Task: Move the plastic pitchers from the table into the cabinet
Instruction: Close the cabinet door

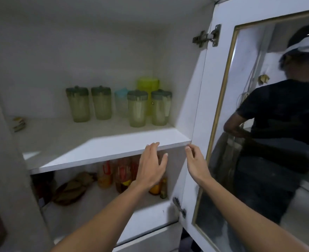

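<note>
Several pale green plastic pitchers with grey-green lids stand on the upper cabinet shelf (99,151): two on the left (78,104) (101,103) and two on the right (137,109) (160,108). Behind them are a blue-lidded pitcher (120,99) and a bright lime pitcher (148,85). My left hand (151,166) is open just below the shelf's front edge, holding nothing. My right hand (195,161) is open beside it, near the shelf's right corner, also holding nothing.
The lower shelf holds bottles (122,175) and a brown bag (71,188). The cabinet door (201,110) is swung open on the right, and its glass panel shows a reflected person in a dark shirt (277,115). Small packets (19,122) lie at the upper shelf's left.
</note>
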